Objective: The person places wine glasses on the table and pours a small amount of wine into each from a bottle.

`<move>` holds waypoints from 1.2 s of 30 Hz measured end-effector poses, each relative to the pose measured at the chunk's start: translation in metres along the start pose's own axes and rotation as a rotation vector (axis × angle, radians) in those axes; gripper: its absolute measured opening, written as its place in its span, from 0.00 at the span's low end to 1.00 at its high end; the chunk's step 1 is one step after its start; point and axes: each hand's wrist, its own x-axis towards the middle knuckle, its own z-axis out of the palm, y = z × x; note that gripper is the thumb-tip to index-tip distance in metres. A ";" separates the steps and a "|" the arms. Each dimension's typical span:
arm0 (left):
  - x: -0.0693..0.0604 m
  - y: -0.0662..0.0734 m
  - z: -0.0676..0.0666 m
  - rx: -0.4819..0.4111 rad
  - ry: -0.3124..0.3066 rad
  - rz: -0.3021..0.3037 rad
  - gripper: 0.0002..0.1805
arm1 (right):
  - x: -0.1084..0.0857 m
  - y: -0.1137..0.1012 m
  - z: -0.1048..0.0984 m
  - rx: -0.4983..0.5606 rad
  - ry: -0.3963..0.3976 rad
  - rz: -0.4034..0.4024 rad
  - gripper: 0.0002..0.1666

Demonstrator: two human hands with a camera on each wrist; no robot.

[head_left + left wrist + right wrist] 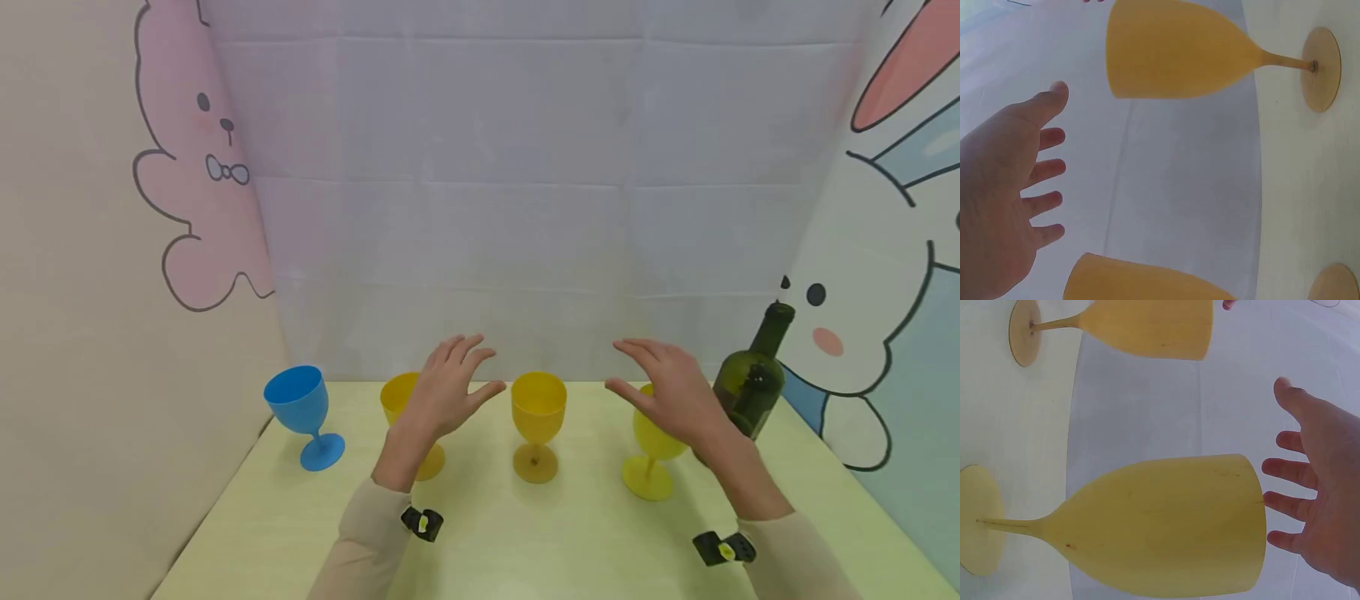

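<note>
While the left hand and right hand spread wide by yellow cups, the lower-right bottle is too covered to read.

From the head view's centre, a blue goblet is seen at eight o'clock, amber goblets at seven and five, a lemon-yellow goblet at four, a dark green bottle nearer three; a pink bear is printed at ten

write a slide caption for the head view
Empty hands, left and right, above a pale table with one blue goblet, three yellow goblets and a green bottle.
</note>
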 end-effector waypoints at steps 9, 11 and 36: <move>-0.006 0.025 -0.001 -0.157 0.265 0.175 0.20 | -0.020 0.007 -0.016 0.102 0.236 0.037 0.30; -0.006 0.031 -0.001 -0.182 0.291 0.194 0.19 | -0.026 0.010 -0.020 0.132 0.255 0.062 0.30; 0.001 0.087 0.026 -0.337 0.307 0.340 0.18 | -0.067 0.046 -0.033 0.206 0.316 0.238 0.29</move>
